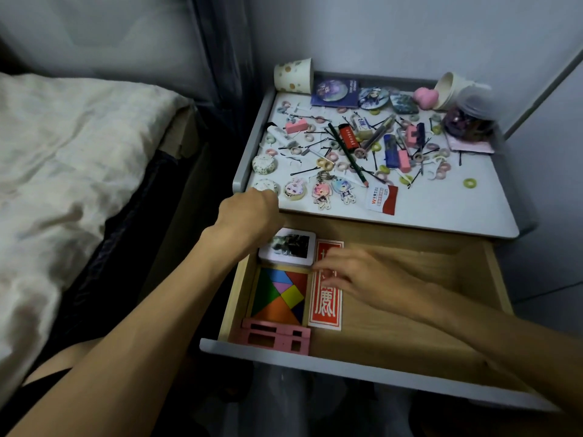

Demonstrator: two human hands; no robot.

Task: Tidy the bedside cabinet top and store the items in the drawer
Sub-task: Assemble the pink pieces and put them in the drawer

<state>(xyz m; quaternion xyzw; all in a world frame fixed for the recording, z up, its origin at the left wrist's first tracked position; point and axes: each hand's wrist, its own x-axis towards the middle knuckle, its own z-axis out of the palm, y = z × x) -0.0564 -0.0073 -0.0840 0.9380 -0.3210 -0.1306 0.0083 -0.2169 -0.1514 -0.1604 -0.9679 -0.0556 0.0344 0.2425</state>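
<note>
- Drawer [410,310] stands pulled open below the cabinet top [441,203]. Along its left side lie a photo card [288,247], a tangram [280,294], a pink frame [277,337] and a red card [326,302].
- Right hand [353,275] is in the drawer, its fingers [326,272] nearly straight, resting on the red card and gripping nothing.
- Left hand [252,206] is at the top's front-left corner, over a round tin [268,185]. Its fingers are hidden, so I cannot tell the grip.
- Hair rings [470,183], a pencil [347,152], a lighter [348,137], charms [321,192] and a cup [293,75] lie scattered on the top.
</note>
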